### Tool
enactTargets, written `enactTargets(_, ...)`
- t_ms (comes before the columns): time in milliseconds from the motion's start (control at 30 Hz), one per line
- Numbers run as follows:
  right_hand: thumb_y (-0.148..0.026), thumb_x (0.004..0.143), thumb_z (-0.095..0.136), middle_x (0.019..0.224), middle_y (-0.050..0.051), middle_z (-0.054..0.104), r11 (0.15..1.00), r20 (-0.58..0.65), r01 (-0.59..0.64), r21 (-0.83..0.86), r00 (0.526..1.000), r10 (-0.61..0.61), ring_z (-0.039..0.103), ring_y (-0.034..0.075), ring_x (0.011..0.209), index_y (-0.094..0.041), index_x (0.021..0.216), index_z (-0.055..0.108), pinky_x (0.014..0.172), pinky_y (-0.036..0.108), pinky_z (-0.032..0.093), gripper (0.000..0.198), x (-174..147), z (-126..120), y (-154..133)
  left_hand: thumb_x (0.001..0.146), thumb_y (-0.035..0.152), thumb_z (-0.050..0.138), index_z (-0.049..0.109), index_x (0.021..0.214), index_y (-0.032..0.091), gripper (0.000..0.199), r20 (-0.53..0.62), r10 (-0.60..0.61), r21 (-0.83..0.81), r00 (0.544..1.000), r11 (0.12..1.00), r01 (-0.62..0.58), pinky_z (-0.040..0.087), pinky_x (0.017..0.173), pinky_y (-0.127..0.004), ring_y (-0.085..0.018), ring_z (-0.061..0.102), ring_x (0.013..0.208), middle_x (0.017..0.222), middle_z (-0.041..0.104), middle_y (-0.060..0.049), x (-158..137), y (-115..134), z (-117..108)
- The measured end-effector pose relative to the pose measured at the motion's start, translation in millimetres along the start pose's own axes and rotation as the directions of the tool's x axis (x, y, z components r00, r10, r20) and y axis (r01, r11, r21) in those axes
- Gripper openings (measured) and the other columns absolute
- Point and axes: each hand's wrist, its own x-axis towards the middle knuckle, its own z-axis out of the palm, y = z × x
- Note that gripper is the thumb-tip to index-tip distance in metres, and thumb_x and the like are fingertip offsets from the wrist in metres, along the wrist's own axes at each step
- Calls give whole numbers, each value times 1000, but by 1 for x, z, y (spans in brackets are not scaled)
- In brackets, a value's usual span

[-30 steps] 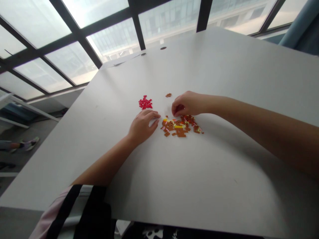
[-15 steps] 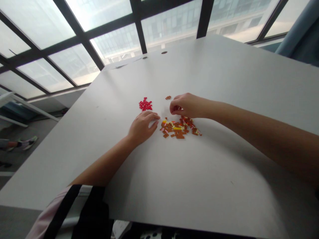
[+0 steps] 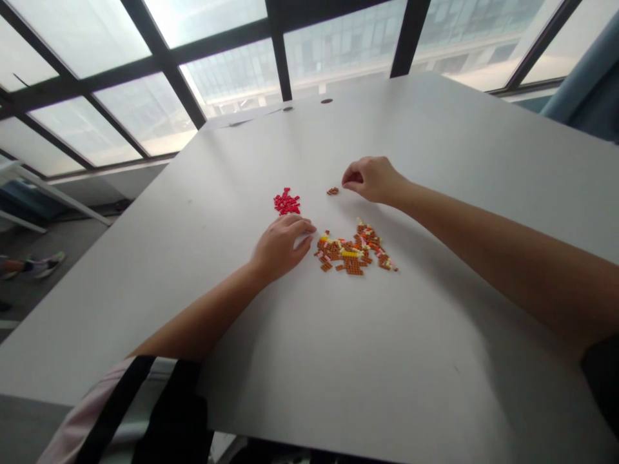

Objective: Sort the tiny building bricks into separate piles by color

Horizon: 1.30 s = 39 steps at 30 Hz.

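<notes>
Windows (image 3: 235, 74) are backing a table (image 3: 309, 361) where red bricks (image 3: 287, 203) and some brown bricks (image 3: 333, 191) are lying separated, most seemingly remaining in a mixed pile (image 3: 351, 254) well inside the near edge, long axis roughly paralleling it, right end slanting nearer. Left hand (image 3: 279, 246) is spreading thumb from fingers beside the pile; right hand (image 3: 380, 178) is pressing fingertips together beside the brown bricks, contents unclear.

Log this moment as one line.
left hand: open, beside mixed pile, near red pile | right hand: beside small brown pile | right grasp: unclear
</notes>
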Motion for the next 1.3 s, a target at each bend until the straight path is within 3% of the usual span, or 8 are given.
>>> enactTargets(300,-19,89,66,95,8,80,996,-2,89,-17,996,-89,72,25,94,-19,97,83,91,40,55,18,14,15,6,92,13,64,72,103,19,15,10,-7,3,1000,1000,7,57,100,-41,-23,72,105,112,76,-9,1,2,0)
enactTargets(533,-20,87,67,93,7,81,999,-24,31,35,999,-30,74,22,88,-19,97,83,87,38,56,19,11,18,10,92,12,64,72,103,18,15,-8,19,12,1000,1000,-19,59,97,-41,-24,72,103,111,77,-9,0,1,1)
enactTargets(833,-20,89,65,99,8,82,995,-46,20,101,999,-16,76,23,90,-18,100,83,90,38,56,21,8,12,-3,92,12,65,72,103,18,14,-22,32,1,999,999,-32,59,96,-40,-23,73,103,110,77,-10,0,2,1)
enactTargets(967,-20,87,66,93,7,82,985,-6,41,170,999,-41,75,21,86,-19,98,83,86,35,57,19,-2,3,-7,92,13,66,72,103,18,13,-34,39,-3,999,999,-40,59,97,-41,-24,72,102,110,77,-9,0,0,2)
enactTargets(1067,-23,85,69,88,4,81,950,114,99,297,984,-138,73,17,80,-20,94,82,79,30,57,16,-17,-5,-10,92,12,66,72,102,18,14,-33,36,0,999,999,-36,59,97,-41,-24,73,103,110,77,-8,0,1,1)
enactTargets(1167,-30,84,72,85,2,79,890,247,190,414,918,-310,70,14,72,-22,94,82,70,26,56,16,-34,-8,-16,92,12,65,72,102,18,14,-29,30,0,999,1000,-30,60,97,-42,-24,72,102,110,77,-9,0,3,0)
enactTargets(1300,-26,86,72,96,4,78,839,217,328,435,866,-451,68,11,70,-25,98,84,68,24,55,17,-50,-2,-26,92,12,64,73,103,19,15,-23,26,-3,999,1000,-26,60,97,-43,-24,72,103,110,77,-9,1,4,-2)
